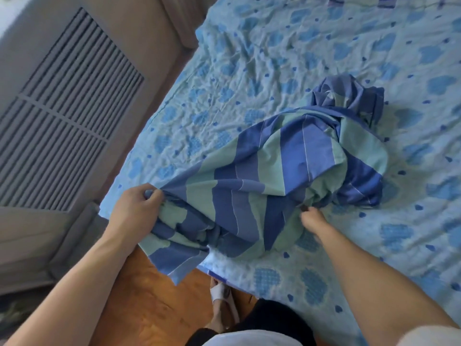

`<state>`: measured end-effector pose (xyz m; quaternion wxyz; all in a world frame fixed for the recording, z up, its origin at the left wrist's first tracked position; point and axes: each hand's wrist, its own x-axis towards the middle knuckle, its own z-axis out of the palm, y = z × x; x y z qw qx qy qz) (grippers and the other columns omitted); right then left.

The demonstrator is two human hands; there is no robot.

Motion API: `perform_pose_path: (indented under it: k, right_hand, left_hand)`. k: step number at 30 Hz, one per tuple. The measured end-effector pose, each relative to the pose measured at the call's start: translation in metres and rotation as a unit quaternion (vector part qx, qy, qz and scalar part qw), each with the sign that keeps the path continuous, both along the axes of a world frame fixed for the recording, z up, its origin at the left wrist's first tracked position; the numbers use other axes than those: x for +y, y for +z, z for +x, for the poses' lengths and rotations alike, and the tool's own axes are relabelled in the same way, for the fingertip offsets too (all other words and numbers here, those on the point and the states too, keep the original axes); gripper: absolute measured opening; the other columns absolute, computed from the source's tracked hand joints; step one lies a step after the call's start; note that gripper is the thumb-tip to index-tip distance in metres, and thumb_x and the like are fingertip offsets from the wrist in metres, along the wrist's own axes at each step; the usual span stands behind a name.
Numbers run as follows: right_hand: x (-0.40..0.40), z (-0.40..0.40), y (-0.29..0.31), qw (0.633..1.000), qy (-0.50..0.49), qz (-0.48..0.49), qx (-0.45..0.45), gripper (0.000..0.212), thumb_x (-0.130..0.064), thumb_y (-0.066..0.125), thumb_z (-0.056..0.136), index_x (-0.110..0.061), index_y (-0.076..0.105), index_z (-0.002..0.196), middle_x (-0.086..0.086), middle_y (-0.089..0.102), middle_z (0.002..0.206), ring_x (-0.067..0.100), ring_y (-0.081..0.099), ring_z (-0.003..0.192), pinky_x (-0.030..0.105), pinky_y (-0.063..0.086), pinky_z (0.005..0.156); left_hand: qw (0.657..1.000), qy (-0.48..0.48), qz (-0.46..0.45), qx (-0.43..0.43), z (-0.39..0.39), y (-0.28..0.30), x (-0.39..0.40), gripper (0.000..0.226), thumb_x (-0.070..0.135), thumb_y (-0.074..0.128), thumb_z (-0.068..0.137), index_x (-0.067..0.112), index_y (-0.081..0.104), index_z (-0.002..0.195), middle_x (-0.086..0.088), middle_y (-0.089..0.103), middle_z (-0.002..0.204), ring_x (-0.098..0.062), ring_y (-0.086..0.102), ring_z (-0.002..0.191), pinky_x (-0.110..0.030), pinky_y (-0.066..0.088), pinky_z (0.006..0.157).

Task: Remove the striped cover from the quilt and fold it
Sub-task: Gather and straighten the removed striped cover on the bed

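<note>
At the bottom of the frame a slippered foot (pixel 220 294) stands on the wooden floor (pixel 154 303) beside the bed (pixel 311 58). Just above, the left hand (pixel 136 208) has its grip closed on a bunched edge of the striped cover (pixel 269 176), while the right hand (pixel 311 217) pinches a fold at lower centre. The cover lies crumpled on the heart-patterned quilt (pixel 411 245), trailing off the bed's near edge and heaped toward centre right.

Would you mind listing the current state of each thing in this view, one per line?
striped cover: bunched and unfolded on the bed, one end hanging over the edge
left hand: grips the cover's near edge
right hand: fingertips at the cover's underside; grip cannot be told
heart-print sheet: spread on the bed, wrinkled
slatted panel: upright beside the bed
wooden floor: bare below the bed edge
</note>
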<state>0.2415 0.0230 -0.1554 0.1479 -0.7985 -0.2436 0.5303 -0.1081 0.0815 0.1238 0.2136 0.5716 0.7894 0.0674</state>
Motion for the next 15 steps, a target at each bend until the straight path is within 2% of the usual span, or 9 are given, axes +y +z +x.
perform_pose_path:
  k: [2, 5, 7, 10, 11, 13, 15]
  right_hand:
    - [-0.009, -0.007, 0.002, 0.987, -0.146, 0.031, 0.051, 0.029, -0.006, 0.053, 0.096, -0.001, 0.061, 0.123, 0.023, 0.061, 0.126, 0.027, 0.058, 0.102, 0.035, 0.047, 0.085]
    - [-0.035, -0.007, 0.018, 0.935, -0.327, 0.078, 0.115, 0.027, -0.003, 0.057, 0.096, -0.002, 0.058, 0.123, 0.023, 0.064, 0.116, 0.03, 0.06, 0.096, 0.046, 0.05, 0.087]
    - [-0.067, 0.001, 0.033, 0.909, -0.386, 0.079, 0.135, 0.025, 0.001, 0.054, 0.094, -0.007, 0.06, 0.117, 0.016, 0.066, 0.104, 0.029, 0.063, 0.085, 0.044, 0.053, 0.077]
    - [-0.126, 0.015, 0.062, 0.902, -0.395, 0.044, 0.168, 0.02, 0.002, 0.05, 0.093, -0.006, 0.066, 0.103, 0.011, 0.07, 0.084, 0.023, 0.065, 0.067, 0.03, 0.054, 0.057]
    - [-0.143, 0.021, 0.075, 0.908, -0.387, 0.044, 0.154, 0.019, 0.002, 0.05, 0.093, -0.003, 0.067, 0.101, 0.011, 0.07, 0.08, 0.021, 0.065, 0.064, 0.029, 0.053, 0.055]
    - [-0.17, 0.035, 0.112, 0.911, -0.404, 0.07, 0.049, 0.017, 0.0, 0.052, 0.09, 0.0, 0.068, 0.097, 0.014, 0.067, 0.08, 0.019, 0.061, 0.06, 0.027, 0.046, 0.055]
    - [-0.192, 0.044, 0.162, 0.871, -0.47, 0.13, -0.054, 0.015, 0.0, 0.051, 0.087, -0.006, 0.064, 0.083, 0.021, 0.064, 0.09, 0.015, 0.057, 0.056, 0.026, 0.043, 0.052]
  left_hand:
    - [1.0, -0.008, 0.007, -0.007, -0.004, -0.004, 0.0, 0.025, 0.025, 0.054, 0.087, 0.003, 0.059, 0.075, -0.018, 0.06, 0.07, -0.021, 0.047, 0.058, -0.034, 0.037, 0.055]
    - [1.0, -0.011, 0.013, -0.025, -0.014, -0.011, 0.001, 0.026, 0.026, 0.054, 0.087, 0.005, 0.061, 0.075, -0.017, 0.061, 0.069, -0.025, 0.051, 0.059, -0.035, 0.039, 0.055]
    - [0.999, 0.004, 0.004, -0.049, -0.028, -0.018, 0.001, 0.026, 0.03, 0.053, 0.083, 0.006, 0.06, 0.076, -0.009, 0.058, 0.06, -0.026, 0.052, 0.057, -0.033, 0.039, 0.053]
    - [0.989, 0.057, -0.021, -0.139, -0.045, -0.029, 0.003, 0.03, 0.036, 0.049, 0.074, 0.008, 0.058, 0.078, -0.004, 0.053, 0.06, -0.02, 0.049, 0.058, -0.034, 0.04, 0.057]
    - [0.985, 0.062, -0.023, -0.157, -0.05, -0.031, 0.003, 0.031, 0.037, 0.049, 0.072, 0.009, 0.059, 0.079, -0.005, 0.054, 0.06, -0.02, 0.05, 0.058, -0.034, 0.04, 0.057]
    - [0.981, 0.052, -0.021, -0.186, -0.057, -0.036, 0.002, 0.029, 0.039, 0.049, 0.071, 0.014, 0.062, 0.075, -0.003, 0.056, 0.052, -0.021, 0.05, 0.053, -0.032, 0.041, 0.055]
    - [0.974, 0.048, -0.023, -0.221, -0.059, -0.036, -0.001, 0.023, 0.039, 0.05, 0.069, 0.018, 0.06, 0.065, 0.001, 0.05, 0.043, -0.021, 0.046, 0.048, -0.03, 0.038, 0.052]
